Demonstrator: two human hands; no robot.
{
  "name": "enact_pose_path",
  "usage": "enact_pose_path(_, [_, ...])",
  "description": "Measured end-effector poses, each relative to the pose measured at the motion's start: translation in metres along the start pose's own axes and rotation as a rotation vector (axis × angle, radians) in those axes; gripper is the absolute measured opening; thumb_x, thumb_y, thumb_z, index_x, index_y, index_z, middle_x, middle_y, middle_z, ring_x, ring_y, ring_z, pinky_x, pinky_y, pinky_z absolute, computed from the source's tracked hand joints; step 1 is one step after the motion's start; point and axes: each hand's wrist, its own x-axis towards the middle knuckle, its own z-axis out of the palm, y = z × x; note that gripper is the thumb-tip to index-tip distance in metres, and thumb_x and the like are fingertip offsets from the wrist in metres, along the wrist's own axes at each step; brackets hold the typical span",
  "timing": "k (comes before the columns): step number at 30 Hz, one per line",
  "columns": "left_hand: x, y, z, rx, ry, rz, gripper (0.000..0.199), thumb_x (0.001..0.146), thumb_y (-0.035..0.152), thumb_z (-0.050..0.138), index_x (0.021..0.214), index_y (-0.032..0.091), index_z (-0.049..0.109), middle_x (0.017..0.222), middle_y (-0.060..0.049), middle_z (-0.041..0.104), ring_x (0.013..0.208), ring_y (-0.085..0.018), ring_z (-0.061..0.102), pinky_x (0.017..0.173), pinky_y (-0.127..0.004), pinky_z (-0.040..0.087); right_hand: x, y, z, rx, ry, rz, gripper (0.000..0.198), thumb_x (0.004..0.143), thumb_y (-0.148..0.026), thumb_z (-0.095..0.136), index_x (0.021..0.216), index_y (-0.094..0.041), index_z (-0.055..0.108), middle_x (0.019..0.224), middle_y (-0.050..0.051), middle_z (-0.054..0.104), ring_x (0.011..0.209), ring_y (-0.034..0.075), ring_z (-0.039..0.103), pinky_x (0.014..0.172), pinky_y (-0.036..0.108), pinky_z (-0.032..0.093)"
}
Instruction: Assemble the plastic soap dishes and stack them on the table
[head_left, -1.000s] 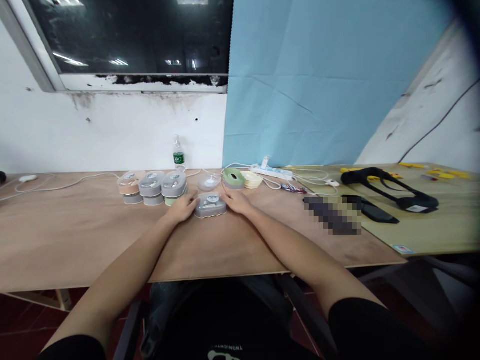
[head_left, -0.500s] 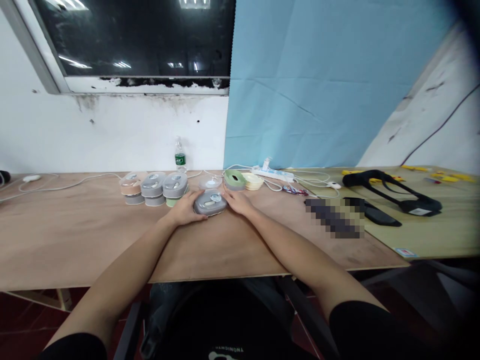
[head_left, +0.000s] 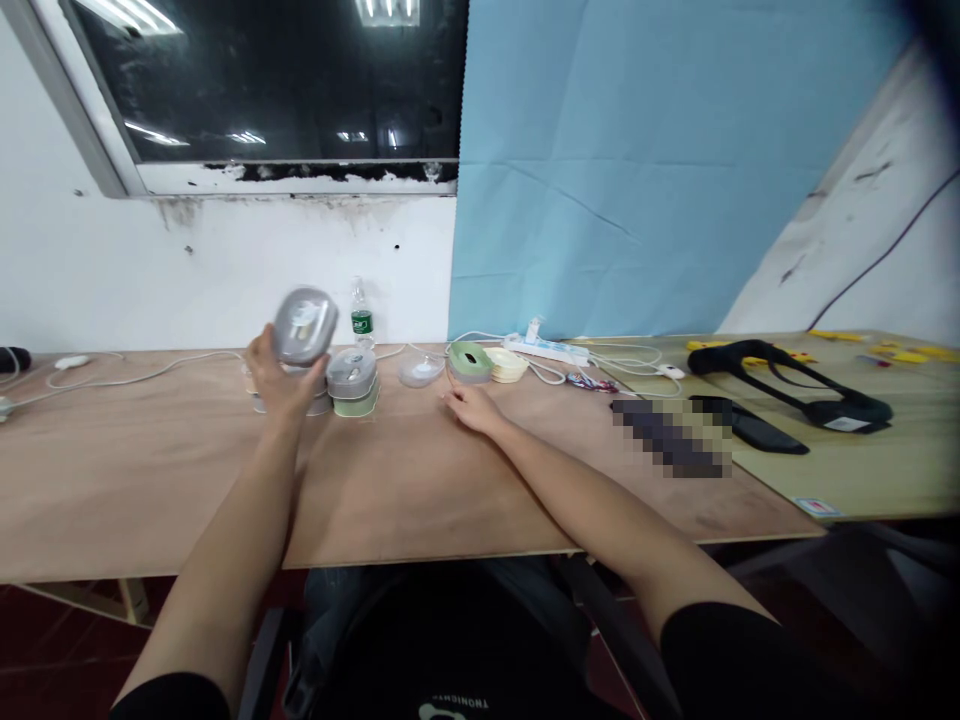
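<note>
My left hand grips a grey lidded container, raised and tilted above the stacked containers at the left. The lid is see-through, with a pale sticker and a small light piece under it. Below stands a stack with a grey container on a green one; other stacks are mostly hidden behind my left hand. Resting on the table, my right hand holds nothing, its fingers loosely bent and slightly apart. Near its fingertips are a clear lid, a green container part and cream-coloured trays.
A water bottle stands against the wall. Behind the trays lie a white power strip and cables. To the right are a dark pixelated item, a black flat object, a black strap frame and yellow pieces.
My left hand has lifted the grey container off the table and carried it up and left, over the stacks. My right hand has let go of it and stays near the same spot.
</note>
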Motion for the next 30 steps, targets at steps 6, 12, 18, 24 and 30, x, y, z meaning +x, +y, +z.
enact_pose_path(6, [0.003,-0.052,-0.013,0.147,0.119,-0.329,0.095,0.068,0.042,0.075,0.141,0.010,0.024,0.129,-0.015,0.030,0.123,-0.029,0.036,0.108,-0.044,0.030,0.001,0.000,0.001,-0.055,-0.012,-0.031,0.036,0.086,-0.049,0.049,0.076,-0.018,0.065,0.082,0.003,0.069,0.073,0.014,0.057,0.062,0.023,0.035])
enact_pose_path(12, [-0.004,-0.073,-0.009,0.112,0.101,-0.428,0.087,0.071,0.042,0.074,0.133,0.011,0.021,0.132,-0.015,0.041,0.119,-0.023,0.045,0.102,-0.039,0.038,-0.001,-0.004,-0.001,-0.091,-0.037,-0.036,0.031,0.085,-0.046,0.054,0.080,-0.019,0.067,0.085,0.003,0.070,0.078,0.016,0.060,0.063,0.023,0.036])
enact_pose_path(18, [-0.007,-0.083,-0.001,0.122,0.031,-0.460,0.078,0.075,0.046,0.068,0.131,0.010,0.028,0.134,-0.016,0.042,0.124,-0.027,0.042,0.103,-0.042,0.036,-0.004,-0.004,-0.002,-0.092,-0.047,-0.046,0.031,0.084,-0.048,0.054,0.082,-0.020,0.067,0.085,0.003,0.070,0.077,0.016,0.060,0.062,0.023,0.037])
enact_pose_path(24, [-0.007,-0.075,0.001,0.215,0.079,-0.438,0.071,0.079,0.042,0.063,0.133,0.008,0.032,0.135,-0.019,0.043,0.127,-0.031,0.039,0.106,-0.047,0.029,-0.002,-0.003,-0.001,-0.081,0.017,-0.050,0.030,0.085,-0.045,0.053,0.079,-0.019,0.066,0.081,0.003,0.068,0.073,0.015,0.058,0.062,0.023,0.036])
enact_pose_path(30, [-0.006,-0.043,0.001,0.269,0.186,-0.223,0.068,0.082,0.038,0.058,0.137,0.010,0.030,0.137,-0.018,0.040,0.130,-0.030,0.033,0.109,-0.050,0.023,0.000,-0.001,-0.023,-0.093,0.465,-0.051,0.032,0.092,-0.041,0.040,0.086,-0.020,0.063,0.082,0.006,0.065,0.080,0.019,0.057,0.074,0.028,0.039])
